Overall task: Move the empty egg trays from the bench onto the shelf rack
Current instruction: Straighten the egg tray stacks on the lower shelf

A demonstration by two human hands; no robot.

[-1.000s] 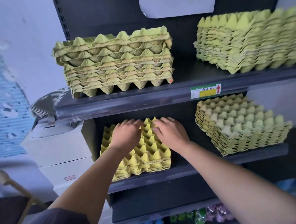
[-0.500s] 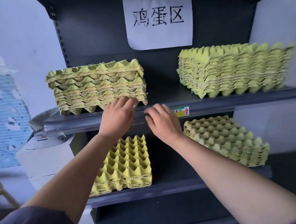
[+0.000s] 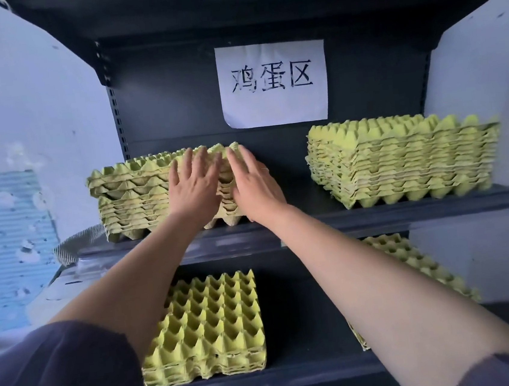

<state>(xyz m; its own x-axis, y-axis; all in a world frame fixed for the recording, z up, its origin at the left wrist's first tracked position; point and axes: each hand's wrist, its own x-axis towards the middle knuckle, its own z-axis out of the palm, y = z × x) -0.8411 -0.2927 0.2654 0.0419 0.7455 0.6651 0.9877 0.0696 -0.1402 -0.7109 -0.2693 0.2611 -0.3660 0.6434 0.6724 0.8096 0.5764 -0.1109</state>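
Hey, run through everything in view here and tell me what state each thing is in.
left hand: open, flat on the upper left tray stack.
right hand: open, flat on the same stack.
upper left tray stack: upper shelf, top trays uneven.
upper right tray stack: upper shelf, untouched.
lower left tray stack: lower shelf, cups empty.
lower right tray stack: partly hidden by the right arm.

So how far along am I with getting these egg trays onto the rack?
Done: the rack holds four stacks: upper left stack, upper right stack, lower left stack, lower right stack. In hand: left hand and right hand press flat on the upper left stack, carrying nothing. Left: bench out of view, so can't tell.
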